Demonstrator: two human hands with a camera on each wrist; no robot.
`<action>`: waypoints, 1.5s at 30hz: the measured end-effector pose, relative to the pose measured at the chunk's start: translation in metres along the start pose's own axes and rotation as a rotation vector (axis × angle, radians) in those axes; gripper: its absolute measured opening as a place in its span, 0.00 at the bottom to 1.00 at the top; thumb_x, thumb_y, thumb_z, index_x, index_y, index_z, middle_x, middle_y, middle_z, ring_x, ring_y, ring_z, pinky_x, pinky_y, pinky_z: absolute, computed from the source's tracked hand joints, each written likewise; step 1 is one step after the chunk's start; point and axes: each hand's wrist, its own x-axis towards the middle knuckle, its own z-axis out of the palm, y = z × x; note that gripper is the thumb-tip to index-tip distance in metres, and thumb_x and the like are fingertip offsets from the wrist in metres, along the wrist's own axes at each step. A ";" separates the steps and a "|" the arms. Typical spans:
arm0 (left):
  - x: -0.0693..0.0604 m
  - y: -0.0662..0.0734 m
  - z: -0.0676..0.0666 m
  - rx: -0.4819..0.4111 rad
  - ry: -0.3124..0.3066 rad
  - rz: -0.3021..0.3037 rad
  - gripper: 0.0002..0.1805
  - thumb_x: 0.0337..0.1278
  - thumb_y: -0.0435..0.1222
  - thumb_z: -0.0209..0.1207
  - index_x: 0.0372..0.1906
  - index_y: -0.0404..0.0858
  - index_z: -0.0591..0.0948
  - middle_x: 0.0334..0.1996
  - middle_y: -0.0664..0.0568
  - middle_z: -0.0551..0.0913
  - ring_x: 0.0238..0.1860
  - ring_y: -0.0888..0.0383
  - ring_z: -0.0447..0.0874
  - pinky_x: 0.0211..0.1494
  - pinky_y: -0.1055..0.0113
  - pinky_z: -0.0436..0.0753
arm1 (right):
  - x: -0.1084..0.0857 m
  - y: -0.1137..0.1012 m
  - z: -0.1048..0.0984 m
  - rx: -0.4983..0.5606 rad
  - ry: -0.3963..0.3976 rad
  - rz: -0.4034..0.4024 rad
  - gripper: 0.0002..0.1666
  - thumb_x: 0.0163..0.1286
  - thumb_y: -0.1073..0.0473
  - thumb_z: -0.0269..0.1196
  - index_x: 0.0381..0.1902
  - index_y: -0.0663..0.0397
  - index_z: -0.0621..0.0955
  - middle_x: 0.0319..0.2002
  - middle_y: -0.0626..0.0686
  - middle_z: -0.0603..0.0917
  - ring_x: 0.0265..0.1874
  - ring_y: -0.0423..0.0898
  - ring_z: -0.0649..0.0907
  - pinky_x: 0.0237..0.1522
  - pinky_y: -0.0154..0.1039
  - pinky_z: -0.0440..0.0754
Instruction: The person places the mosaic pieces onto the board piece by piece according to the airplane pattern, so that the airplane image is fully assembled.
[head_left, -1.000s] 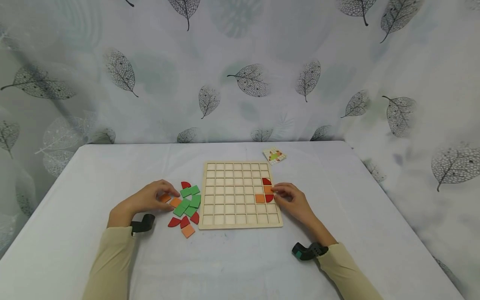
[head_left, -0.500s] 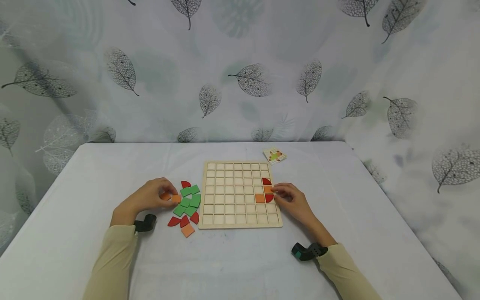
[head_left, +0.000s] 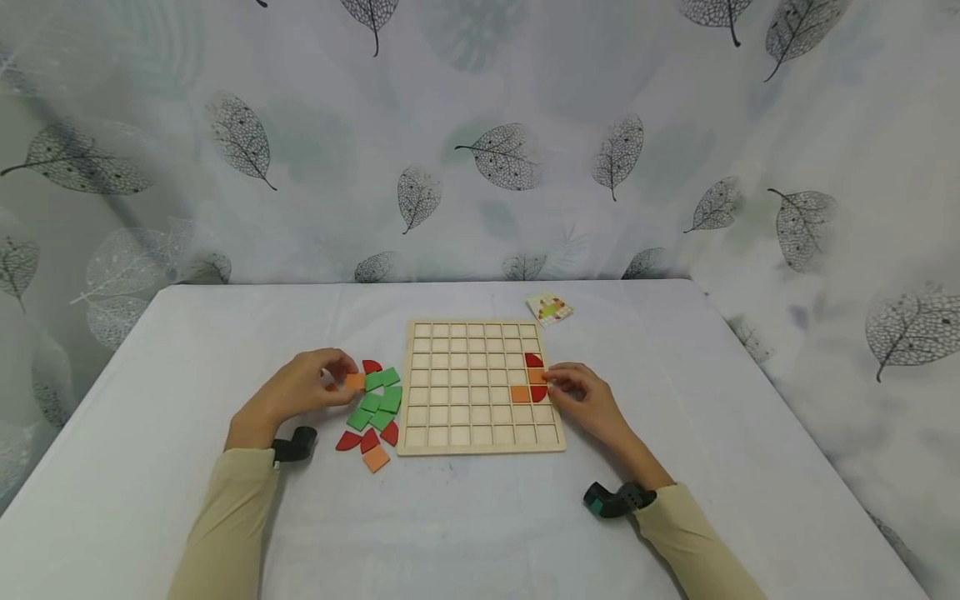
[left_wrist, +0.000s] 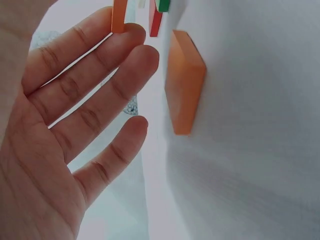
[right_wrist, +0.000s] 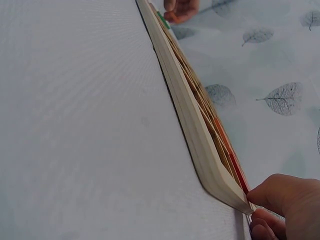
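Backed by pale wall covering [head_left: 570, 221], printed with dark veined leaves [head_left: 498, 157] and faint green blots [head_left: 307, 146]. Wraps round both sides of white-covered desk [head_left: 480, 542]. Shows slanting dark band [head_left: 123, 214] at upper left. Looks softly lit, greyer left, paler right.

The straight path between the left hand [head_left: 298, 388] and the right hand [head_left: 588, 402] is barred by a cluster of green tiles [head_left: 391, 398] just beside the left fingertips, then by the raised rim and cell walls of the wooden grid board [head_left: 459, 389], whose right edge is held by the right hand. On the near side of the left hand, passage is narrowed by red quarter-circle tiles [head_left: 370, 441] and an orange square tile [head_left: 377, 458]; below its fingers, a second orange tile [left_wrist: 186, 82] is met. A wide way is left between the forearms over bare white tablecloth [head_left: 465, 525]. Room is also left outward of each hand. Beyond the right hand, a spot is taken up by a pattern card [head_left: 550, 309]; farther off, reach is stopped by the leaf-print backdrop [head_left: 480, 237].
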 end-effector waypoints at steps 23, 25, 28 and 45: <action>0.006 0.035 0.006 0.010 -0.015 0.158 0.12 0.47 0.33 0.68 0.40 0.41 0.82 0.33 0.59 0.80 0.38 0.56 0.78 0.47 0.56 0.77 | -0.001 0.002 -0.001 0.000 -0.006 0.007 0.14 0.65 0.74 0.61 0.49 0.74 0.81 0.52 0.69 0.78 0.42 0.60 0.81 0.45 0.40 0.80; 0.007 0.037 0.008 0.024 -0.011 0.189 0.12 0.47 0.34 0.69 0.40 0.40 0.82 0.32 0.60 0.80 0.38 0.56 0.78 0.46 0.57 0.78 | -0.001 0.002 -0.001 0.000 -0.003 0.007 0.14 0.65 0.73 0.61 0.49 0.73 0.81 0.52 0.68 0.78 0.42 0.59 0.81 0.45 0.39 0.80; 0.008 0.039 0.009 0.041 -0.005 0.223 0.12 0.48 0.35 0.69 0.39 0.40 0.82 0.32 0.60 0.80 0.37 0.56 0.78 0.45 0.58 0.78 | -0.001 0.002 -0.001 0.006 0.000 0.000 0.14 0.65 0.74 0.62 0.49 0.74 0.81 0.52 0.69 0.78 0.42 0.59 0.80 0.45 0.40 0.80; 0.028 0.063 0.018 -0.005 -0.031 0.263 0.11 0.49 0.35 0.70 0.38 0.41 0.82 0.33 0.56 0.81 0.38 0.54 0.79 0.43 0.58 0.79 | -0.001 0.000 -0.002 0.053 -0.002 -0.025 0.15 0.63 0.75 0.62 0.48 0.75 0.80 0.52 0.71 0.78 0.44 0.65 0.80 0.47 0.52 0.79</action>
